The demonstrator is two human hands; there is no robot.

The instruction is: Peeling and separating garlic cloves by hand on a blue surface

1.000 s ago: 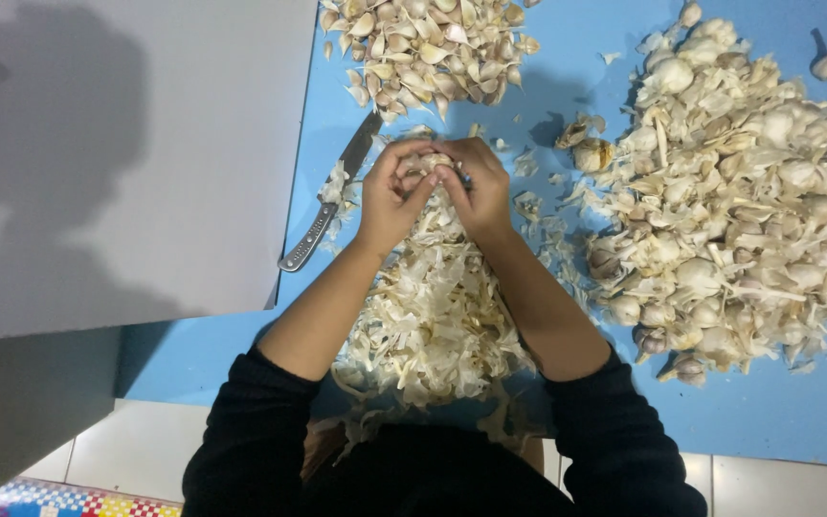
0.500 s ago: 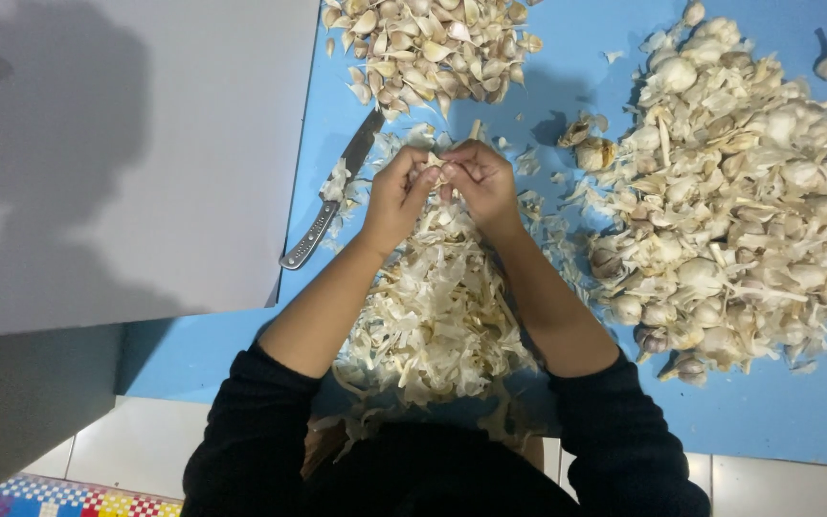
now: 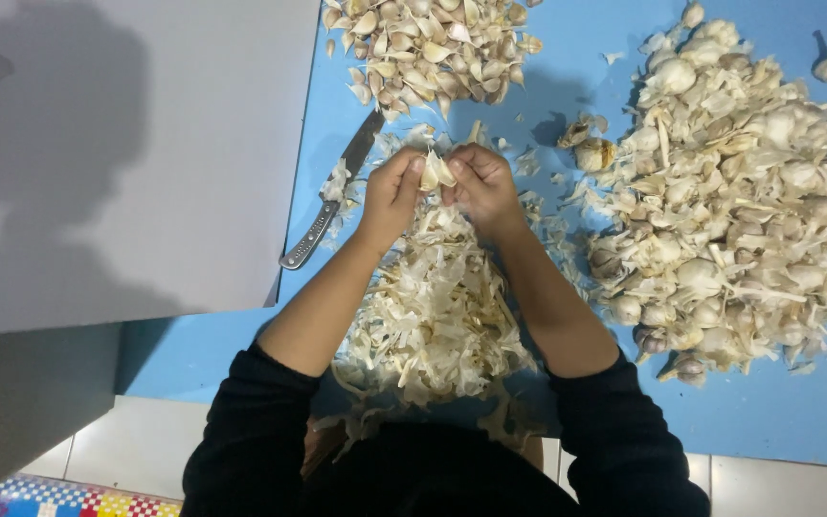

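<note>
While both hands pinch — left hand (image 3: 390, 191); right hand (image 3: 479, 184) — garlic clove (image 3: 435, 172)

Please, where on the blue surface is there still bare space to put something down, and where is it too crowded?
Bare blue surface lies below the big garlic pile, and a smaller patch left of the peel heap, below the knife. A narrow gap separates the clove pile from the garlic. Around the left hand and right hand it is crowded.
</note>
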